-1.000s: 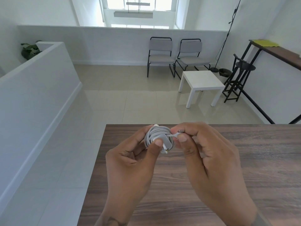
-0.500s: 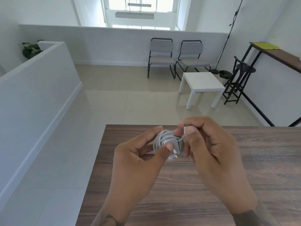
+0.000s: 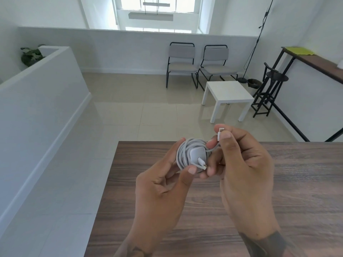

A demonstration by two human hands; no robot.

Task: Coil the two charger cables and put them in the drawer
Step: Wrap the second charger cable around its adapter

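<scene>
A white charger cable (image 3: 183,153) is wound into a tight coil around a small white charger block (image 3: 197,154), held above the far edge of a dark wooden table (image 3: 297,182). My left hand (image 3: 163,190) grips the coil, thumb at its lower edge and fingers behind it. My right hand (image 3: 245,164) pinches the cable's free end, its white plug (image 3: 220,133) sticking up between thumb and forefinger. A short stretch of cable runs from the plug to the coil. A second plug tip (image 3: 203,165) pokes out below the block. No drawer and no second cable are in view.
Beyond the table lies a tiled floor with a low white side table (image 3: 228,95), two grey chairs (image 3: 182,62) against the back wall, a black stool (image 3: 272,80) and a tall wooden counter (image 3: 315,60) at the right. A white half wall (image 3: 37,86) runs along the left.
The right hand has lifted the plug end up and to the right, away from the coil. The left hand has turned the coil so the charger block faces the camera.
</scene>
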